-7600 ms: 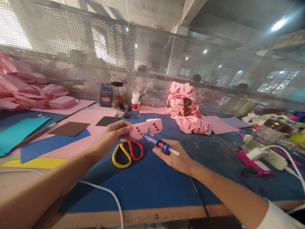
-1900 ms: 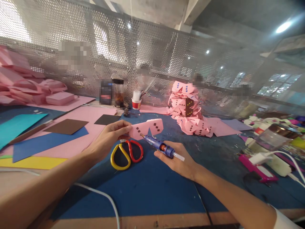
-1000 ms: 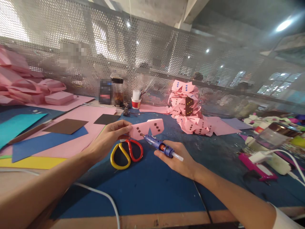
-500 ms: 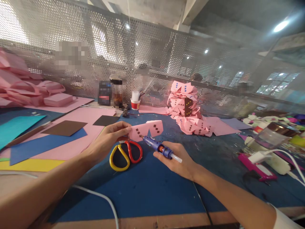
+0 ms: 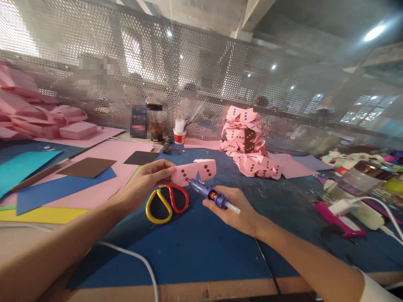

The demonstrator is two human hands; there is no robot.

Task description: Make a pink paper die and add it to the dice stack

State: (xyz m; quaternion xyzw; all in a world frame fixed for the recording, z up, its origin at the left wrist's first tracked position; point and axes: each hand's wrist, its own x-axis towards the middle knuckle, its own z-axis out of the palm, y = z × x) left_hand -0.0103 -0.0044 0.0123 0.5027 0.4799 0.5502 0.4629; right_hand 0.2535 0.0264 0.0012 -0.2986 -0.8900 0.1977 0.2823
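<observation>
My left hand [image 5: 143, 183] pinches the left end of a pink paper cutout [image 5: 195, 170] marked with small dark squares, held above the blue table. My right hand [image 5: 234, 209] grips a blue glue gun [image 5: 208, 193] with a white glue stick at its back. The gun's nozzle touches the lower edge of the cutout near its middle notch. Scissors [image 5: 166, 202] with one yellow and one red handle lie on the table just below the cutout, between my hands.
A pile of similar pink cutouts [image 5: 248, 144] stands at the back centre. Coloured paper sheets [image 5: 66, 184] cover the left side. Jars and a red cup [image 5: 179, 136] stand by the perforated metal screen [image 5: 201, 79]. Chargers, cables and a pink device [image 5: 340, 220] clutter the right.
Almost nothing differs: both hands keep the cutout and the glue gun in the same pose, with only a slight shift of the view.
</observation>
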